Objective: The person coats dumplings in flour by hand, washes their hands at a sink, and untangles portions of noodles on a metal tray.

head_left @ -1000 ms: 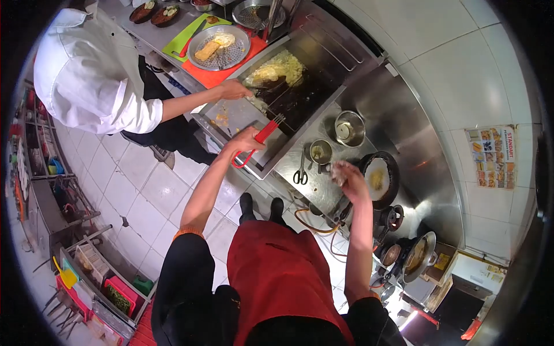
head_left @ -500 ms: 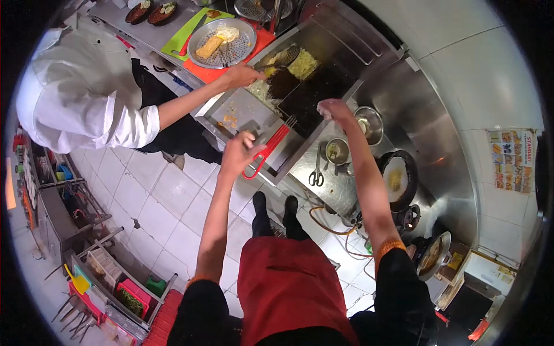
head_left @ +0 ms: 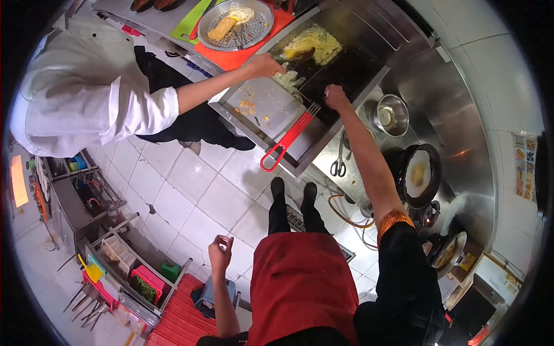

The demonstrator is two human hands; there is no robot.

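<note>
My right hand (head_left: pixel 336 96) is closed above the near right edge of the fryer (head_left: pixel 378 78), over dark oil. What its fingers hold, if anything, is hidden. My left hand (head_left: pixel 221 252) hangs low over the floor, away from the fryer, loosely curled with nothing visible in it. A red-handled tool with thin metal tines (head_left: pixel 288 138) lies across the fryer's steel front, touched by neither hand. Yellow frothy food (head_left: pixel 323 43) floats in the oil at the far side. Paler batter pieces (head_left: pixel 288 81) float nearer.
A co-worker's hand (head_left: pixel 266 65) reaches over the fryer from the left. A perforated tray (head_left: pixel 254 37) with fried food stands behind it. On the right are a steel bowl (head_left: pixel 392 115), scissors (head_left: pixel 339 164), a black pan (head_left: pixel 424 193) and a wok (head_left: pixel 453 254).
My left hand has dropped away from the red-handled tool towards my body. My right hand stays over the fryer's edge, its fingers more closed. The view has shifted.
</note>
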